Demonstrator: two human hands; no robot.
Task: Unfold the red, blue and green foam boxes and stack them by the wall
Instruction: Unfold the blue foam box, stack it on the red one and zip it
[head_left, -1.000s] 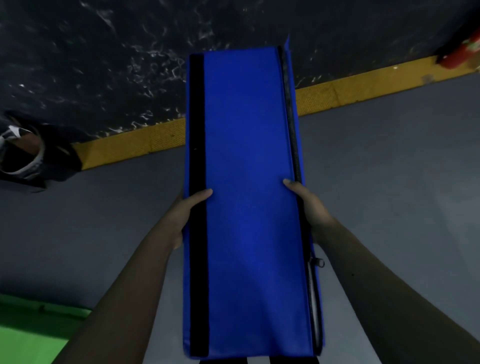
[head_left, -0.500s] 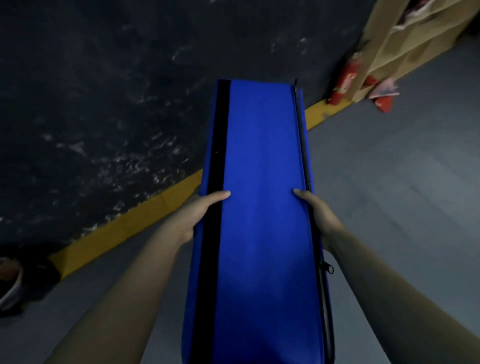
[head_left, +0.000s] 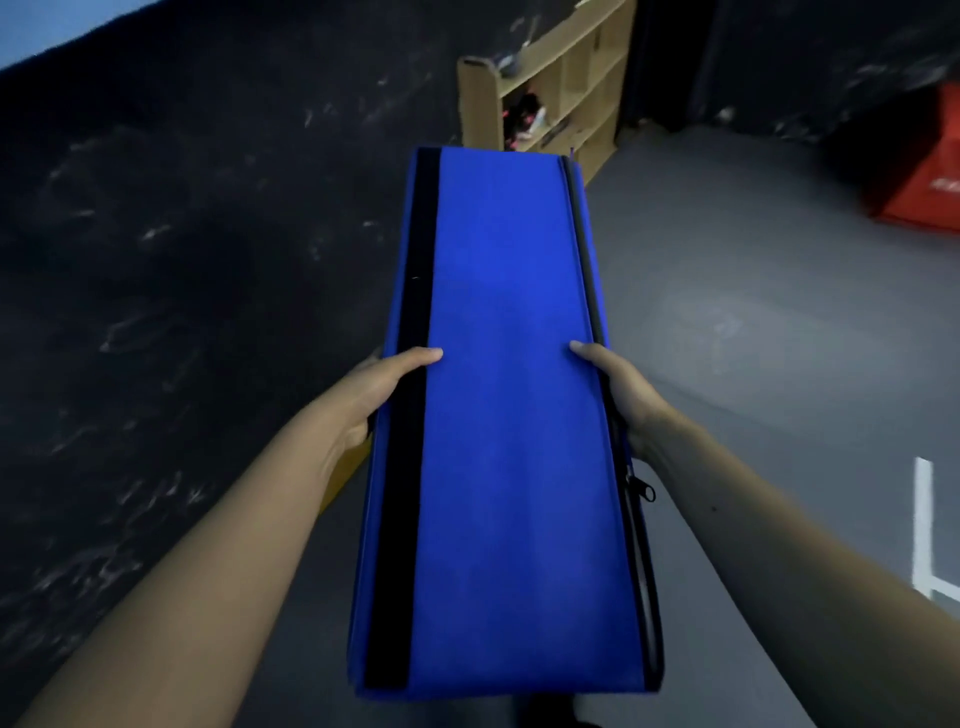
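smooth, long blue box (head_left: 511, 415) with black strip and zipper, gripped between left hand (head_left: 382, 387) and right hand (head_left: 621, 387).

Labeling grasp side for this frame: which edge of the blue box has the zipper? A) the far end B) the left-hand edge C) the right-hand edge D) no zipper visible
C: the zipper runs along the blue box edge gripped by the right hand; the left hand holds the edge with the black strip.
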